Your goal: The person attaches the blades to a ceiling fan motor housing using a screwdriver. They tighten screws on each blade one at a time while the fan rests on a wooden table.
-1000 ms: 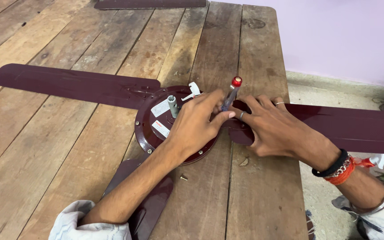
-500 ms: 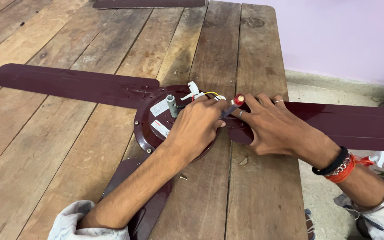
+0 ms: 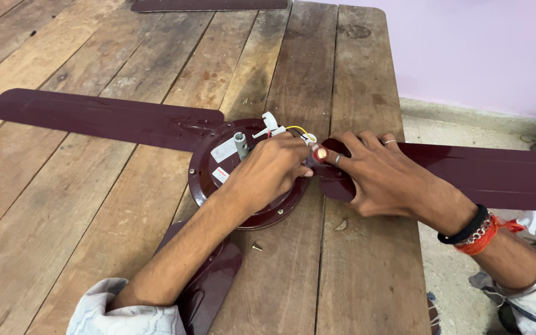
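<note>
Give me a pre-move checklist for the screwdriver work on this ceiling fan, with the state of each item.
1. Left hand grips the screwdriver: ok.
2. Right hand presses the right blade flat: ok.
3. Screwdriver tip seated in a screw: cannot tell, hidden by fingers.
4. Motor housing rests flat on the wooden table: ok.
5. Loose screw lies safe from the table edge: ok.
6. Wires kept off the tool: cannot tell.

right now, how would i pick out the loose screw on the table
Find the dark maroon fan motor housing in the middle of the wooden table. Just below its lower rim, beside the left forearm, lies the small loose screw. It is tiny, brass-coloured and bare on the planks, unlike the pale wood chip further right.
</note>
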